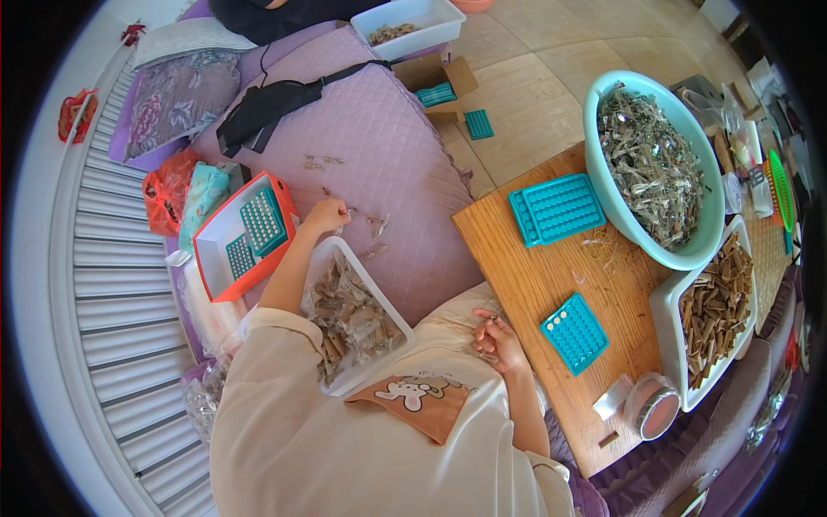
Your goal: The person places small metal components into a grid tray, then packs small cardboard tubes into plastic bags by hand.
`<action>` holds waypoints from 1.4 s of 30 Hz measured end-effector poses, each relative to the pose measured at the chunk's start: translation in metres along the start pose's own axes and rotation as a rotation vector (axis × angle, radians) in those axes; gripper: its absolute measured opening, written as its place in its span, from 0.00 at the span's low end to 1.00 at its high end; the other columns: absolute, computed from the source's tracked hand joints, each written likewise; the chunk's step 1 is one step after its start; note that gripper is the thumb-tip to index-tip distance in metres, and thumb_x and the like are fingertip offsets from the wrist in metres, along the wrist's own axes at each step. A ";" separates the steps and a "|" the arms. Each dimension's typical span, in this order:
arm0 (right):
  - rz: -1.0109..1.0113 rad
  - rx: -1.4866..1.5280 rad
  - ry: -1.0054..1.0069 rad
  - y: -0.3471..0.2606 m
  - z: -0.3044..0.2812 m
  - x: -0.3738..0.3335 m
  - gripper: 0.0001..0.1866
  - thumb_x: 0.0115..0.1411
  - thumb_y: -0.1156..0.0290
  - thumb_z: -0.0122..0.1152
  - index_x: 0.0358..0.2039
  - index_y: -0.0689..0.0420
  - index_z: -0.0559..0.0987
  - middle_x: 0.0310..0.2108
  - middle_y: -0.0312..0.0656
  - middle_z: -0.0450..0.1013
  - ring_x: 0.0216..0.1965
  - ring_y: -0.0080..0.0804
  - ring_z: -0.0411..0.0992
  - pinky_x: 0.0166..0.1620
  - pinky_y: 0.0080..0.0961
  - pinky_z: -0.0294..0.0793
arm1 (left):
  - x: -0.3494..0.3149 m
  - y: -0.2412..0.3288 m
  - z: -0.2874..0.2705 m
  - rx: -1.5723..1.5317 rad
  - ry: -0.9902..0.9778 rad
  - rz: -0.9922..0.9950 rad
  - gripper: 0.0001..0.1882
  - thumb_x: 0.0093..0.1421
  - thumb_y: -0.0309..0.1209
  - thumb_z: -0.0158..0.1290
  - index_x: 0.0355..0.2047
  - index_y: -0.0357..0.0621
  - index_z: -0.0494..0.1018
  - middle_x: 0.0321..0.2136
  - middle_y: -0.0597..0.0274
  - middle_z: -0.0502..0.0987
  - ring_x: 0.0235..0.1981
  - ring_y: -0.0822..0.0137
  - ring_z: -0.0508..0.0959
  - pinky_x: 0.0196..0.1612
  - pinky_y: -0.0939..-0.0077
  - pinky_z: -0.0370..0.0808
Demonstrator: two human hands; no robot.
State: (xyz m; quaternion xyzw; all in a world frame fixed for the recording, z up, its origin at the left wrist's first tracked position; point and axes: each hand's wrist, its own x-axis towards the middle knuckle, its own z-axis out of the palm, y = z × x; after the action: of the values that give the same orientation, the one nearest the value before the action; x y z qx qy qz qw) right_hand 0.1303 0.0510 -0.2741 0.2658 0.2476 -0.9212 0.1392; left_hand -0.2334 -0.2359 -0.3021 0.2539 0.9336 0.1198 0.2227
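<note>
My left hand (327, 215) reaches out over the quilted bed cover, its fingers pinched together at some small thing too tiny to name. Just beyond it lie several small pieces (320, 161) and a few clear plastic scraps (377, 226). Under my left forearm stands a white tray (398, 332) of brown pieces in crinkled clear wrappers. My right hand (500, 342) rests by my lap with the fingers curled; a small dark thing shows at the fingertips. Beside it on the wooden table (525, 293) is a teal grid tray (575, 334) with a few white discs in one corner.
A second teal tray (558, 209) lies near a large basin (594, 164) heaped with clear wrapped pieces. At the right, a white tray (676, 336) holds brown pieces, next to a round jar (652, 407). An orange-red box (207, 263) with teal trays stands at left; another person (293, 19) is at the top.
</note>
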 end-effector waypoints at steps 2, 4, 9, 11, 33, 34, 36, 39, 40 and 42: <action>-0.002 0.028 0.016 0.000 -0.004 0.001 0.15 0.59 0.69 0.42 0.46 0.60 0.63 0.18 0.33 0.65 0.14 0.17 0.53 0.25 0.19 0.60 | -0.003 -0.001 -0.008 -0.204 -0.034 -0.109 0.11 0.45 0.34 0.53 0.24 0.38 0.68 0.21 0.55 0.73 0.26 0.66 0.75 0.25 0.73 0.70; 0.002 0.020 0.024 -0.001 -0.004 0.002 0.15 0.59 0.69 0.41 0.45 0.60 0.63 0.18 0.34 0.65 0.14 0.17 0.53 0.26 0.20 0.61 | -0.012 0.010 -0.027 -0.407 -0.067 -0.219 0.08 0.46 0.31 0.51 0.25 0.39 0.67 0.21 0.58 0.71 0.25 0.69 0.74 0.22 0.76 0.69; 0.018 -0.004 0.045 -0.002 -0.002 0.002 0.15 0.59 0.68 0.41 0.46 0.60 0.63 0.18 0.34 0.65 0.14 0.18 0.54 0.27 0.20 0.63 | -0.036 0.007 -0.071 -0.974 0.011 -0.374 0.07 0.51 0.29 0.46 0.31 0.46 0.62 0.23 0.68 0.65 0.18 0.80 0.65 0.15 0.90 0.59; 0.012 0.000 0.036 -0.002 -0.003 0.002 0.15 0.59 0.68 0.41 0.45 0.60 0.63 0.18 0.34 0.65 0.14 0.18 0.55 0.28 0.21 0.65 | -0.043 0.018 -0.084 -1.022 0.053 -0.404 0.07 0.51 0.30 0.47 0.31 0.47 0.62 0.22 0.68 0.65 0.16 0.81 0.62 0.14 0.90 0.56; -0.030 0.013 0.013 0.000 -0.006 0.004 0.14 0.60 0.66 0.39 0.43 0.60 0.63 0.19 0.36 0.66 0.16 0.20 0.62 0.28 0.22 0.71 | 0.019 0.040 -0.024 -0.144 0.033 0.120 0.08 0.47 0.32 0.51 0.25 0.41 0.71 0.22 0.53 0.74 0.26 0.59 0.74 0.30 0.69 0.69; -0.034 0.018 0.006 0.000 -0.006 0.004 0.14 0.60 0.65 0.39 0.43 0.60 0.63 0.19 0.36 0.67 0.17 0.20 0.63 0.28 0.22 0.71 | 0.017 0.037 -0.029 -0.142 0.033 0.118 0.08 0.47 0.32 0.51 0.25 0.41 0.71 0.22 0.53 0.74 0.26 0.59 0.74 0.30 0.69 0.69; -0.035 0.023 -0.002 0.000 -0.006 0.005 0.14 0.60 0.65 0.39 0.43 0.60 0.63 0.20 0.36 0.67 0.17 0.20 0.64 0.28 0.22 0.71 | 0.007 0.044 -0.048 -0.173 0.148 0.128 0.08 0.48 0.32 0.51 0.24 0.39 0.70 0.18 0.56 0.72 0.22 0.63 0.72 0.28 0.72 0.68; -0.033 0.032 -0.002 0.000 -0.007 0.006 0.14 0.61 0.65 0.39 0.43 0.59 0.63 0.20 0.37 0.67 0.17 0.21 0.64 0.28 0.22 0.71 | -0.006 0.056 -0.071 -0.214 0.073 0.072 0.09 0.48 0.32 0.52 0.24 0.39 0.69 0.20 0.58 0.72 0.24 0.67 0.71 0.30 0.74 0.66; -0.033 0.032 -0.007 0.001 -0.009 0.006 0.14 0.61 0.65 0.39 0.43 0.59 0.63 0.20 0.37 0.67 0.17 0.21 0.64 0.28 0.22 0.71 | -0.007 0.057 -0.068 -0.213 0.074 0.071 0.09 0.48 0.32 0.52 0.24 0.39 0.69 0.20 0.58 0.72 0.24 0.67 0.71 0.30 0.74 0.66; -0.027 0.030 -0.017 0.002 -0.010 0.007 0.14 0.61 0.64 0.39 0.43 0.59 0.63 0.20 0.37 0.67 0.17 0.21 0.64 0.28 0.23 0.71 | -0.010 0.063 -0.055 -0.402 -0.027 0.200 0.09 0.48 0.33 0.52 0.23 0.39 0.69 0.27 0.57 0.71 0.30 0.67 0.69 0.33 0.75 0.65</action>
State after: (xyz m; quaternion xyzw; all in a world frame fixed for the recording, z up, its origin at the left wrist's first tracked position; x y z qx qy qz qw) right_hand 0.1293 0.0542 -0.2862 0.2567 0.2362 -0.9288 0.1250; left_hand -0.2254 -0.1943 -0.2299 0.2974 0.8580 0.3217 0.2683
